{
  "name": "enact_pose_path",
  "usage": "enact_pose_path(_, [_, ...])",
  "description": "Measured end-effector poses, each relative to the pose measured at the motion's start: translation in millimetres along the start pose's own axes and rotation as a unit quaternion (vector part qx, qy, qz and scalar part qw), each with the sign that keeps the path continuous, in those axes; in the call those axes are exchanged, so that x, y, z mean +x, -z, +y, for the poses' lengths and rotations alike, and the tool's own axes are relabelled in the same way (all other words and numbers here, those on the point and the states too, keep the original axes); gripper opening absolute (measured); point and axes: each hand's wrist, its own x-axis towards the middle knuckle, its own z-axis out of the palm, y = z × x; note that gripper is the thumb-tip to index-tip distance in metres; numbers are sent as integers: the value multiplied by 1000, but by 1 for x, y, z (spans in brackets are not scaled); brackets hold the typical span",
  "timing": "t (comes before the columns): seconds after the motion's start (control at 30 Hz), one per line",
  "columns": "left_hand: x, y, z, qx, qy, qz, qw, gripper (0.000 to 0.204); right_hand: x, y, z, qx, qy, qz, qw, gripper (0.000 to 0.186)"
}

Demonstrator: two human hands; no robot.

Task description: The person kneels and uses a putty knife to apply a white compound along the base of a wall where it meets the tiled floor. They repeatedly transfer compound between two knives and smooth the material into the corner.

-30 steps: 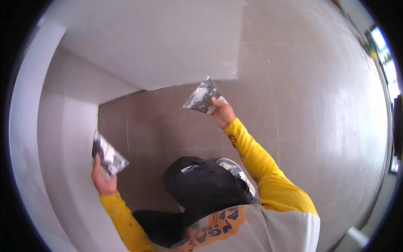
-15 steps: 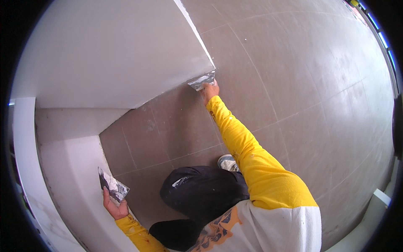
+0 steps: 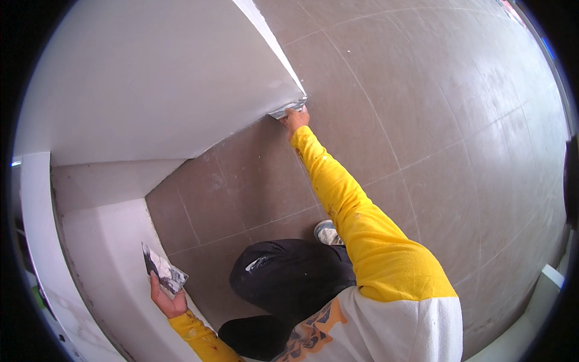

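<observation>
Nearest the camera: a dark-trousered knee marked with a white smear, and a pale-soled shoe beyond it. Left hand, lower left: fingers wrapped round a flat metal scraper whose face carries a lump of white paste; held up, apart from the low pale ledge behind it. Right hand, arm outstretched: fingers closed on a second scraper at the foot of the grey-white wall, by its outer corner. Blade foreshortened there; it appears to meet the wall base, though contact cannot be confirmed. Progress, by judgement: the broad wall face looks evenly covered, so most of it seems done; a thin dark line along its foot seems left unfilled, and paste remains on the left blade. Both blades look grey and streaked with white. Farther off: a bright white strip edging the corner, then brown floor tiles with pale joints.
</observation>
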Motion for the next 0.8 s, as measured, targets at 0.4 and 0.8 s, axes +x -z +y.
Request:
enact_pose_path(0.4, [2,8,-1,-62,31,-8,998,36,32,-28,-16,36,-80,20,996,97])
enact_pose_path(0.8, [7,1,-2,-119,52,-51,990,34,-43,-48,34,-38,29,-59,997,75])
